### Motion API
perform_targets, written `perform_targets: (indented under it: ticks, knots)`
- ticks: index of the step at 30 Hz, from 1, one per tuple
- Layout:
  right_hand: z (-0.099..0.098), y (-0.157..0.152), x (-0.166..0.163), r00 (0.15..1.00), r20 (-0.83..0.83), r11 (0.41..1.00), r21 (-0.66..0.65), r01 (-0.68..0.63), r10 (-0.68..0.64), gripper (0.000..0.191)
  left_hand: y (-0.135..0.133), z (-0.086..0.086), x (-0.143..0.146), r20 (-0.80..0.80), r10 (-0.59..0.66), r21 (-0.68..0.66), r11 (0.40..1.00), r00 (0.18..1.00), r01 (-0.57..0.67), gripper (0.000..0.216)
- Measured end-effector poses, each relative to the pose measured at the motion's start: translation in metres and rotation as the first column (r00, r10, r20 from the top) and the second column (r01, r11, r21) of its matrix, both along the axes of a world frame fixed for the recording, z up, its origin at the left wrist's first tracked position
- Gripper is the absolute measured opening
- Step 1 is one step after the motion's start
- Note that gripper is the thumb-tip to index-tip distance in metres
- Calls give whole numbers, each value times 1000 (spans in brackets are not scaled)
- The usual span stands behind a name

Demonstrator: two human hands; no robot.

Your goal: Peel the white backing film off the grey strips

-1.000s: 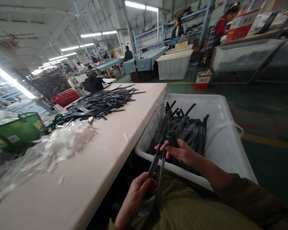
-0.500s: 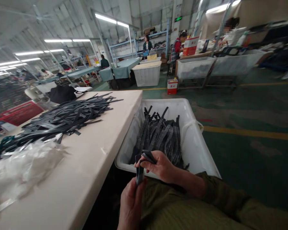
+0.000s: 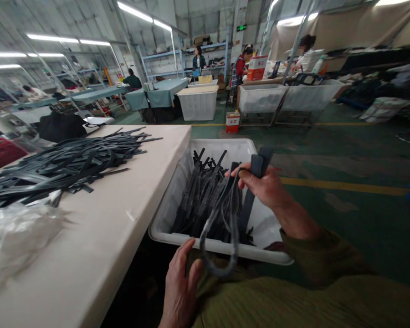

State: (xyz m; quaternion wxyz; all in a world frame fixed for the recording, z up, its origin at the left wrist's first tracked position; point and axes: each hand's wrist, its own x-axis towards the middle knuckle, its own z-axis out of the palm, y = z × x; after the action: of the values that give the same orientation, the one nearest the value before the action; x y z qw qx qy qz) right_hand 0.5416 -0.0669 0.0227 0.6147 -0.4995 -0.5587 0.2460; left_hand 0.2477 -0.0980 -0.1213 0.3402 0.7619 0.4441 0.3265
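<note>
Through the head view, I have the right hand (image 3: pixel 268 184) clenched around dark straps (image 3: pixel 257 165), raised above the near right part of a white bin (image 3: pixel 266 223); one strap droops in a loop (image 3: pixel 222 272) in front of the bin's near rim. My left hand (image 3: pixel 180 287) is released, thumb and fingers parted, grasping nothing, just beside that rim on the near side. Inside the bin I see a bundle of similar strips (image 3: pixel 198 200), leaning mostly lengthwise. To the left stands a pale table (image 3: pixel 123 246), with a tangled heap of dark strips (image 3: pixel 71 159) on its far part and crumpled clear plastic (image 3: pixel 17 246) nearer me. Farther off, a red-and-white tin (image 3: pixel 232 122) sits on the green floor (image 3: pixel 328 214), and a person in red sleeves (image 3: pixel 239 68) stands beyond it.
</note>
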Motion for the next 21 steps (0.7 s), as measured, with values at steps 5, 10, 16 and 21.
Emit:
perform_targets:
  ticks: [5, 10, 16, 21]
  knots:
    - [7, 27, 59, 914, 308, 964, 80, 252, -265, 34, -4, -20, -25, 42, 186, -221, 960, 982, -172, 51]
    - [-39, 76, 99, 804, 501, 917, -47, 395, -321, 34, -4, -46, -47, 55, 253, -299, 927, 966, -226, 55]
    - [-103, 96, 97, 736, 637, 891, -168, 423, -229, 23, -5, -69, -75, 59, 315, -373, 887, 947, -272, 59]
    - [-142, 71, 68, 709, 693, 871, -260, 417, -133, 21, -16, -89, -90, 65, 390, -383, 860, 918, -338, 63]
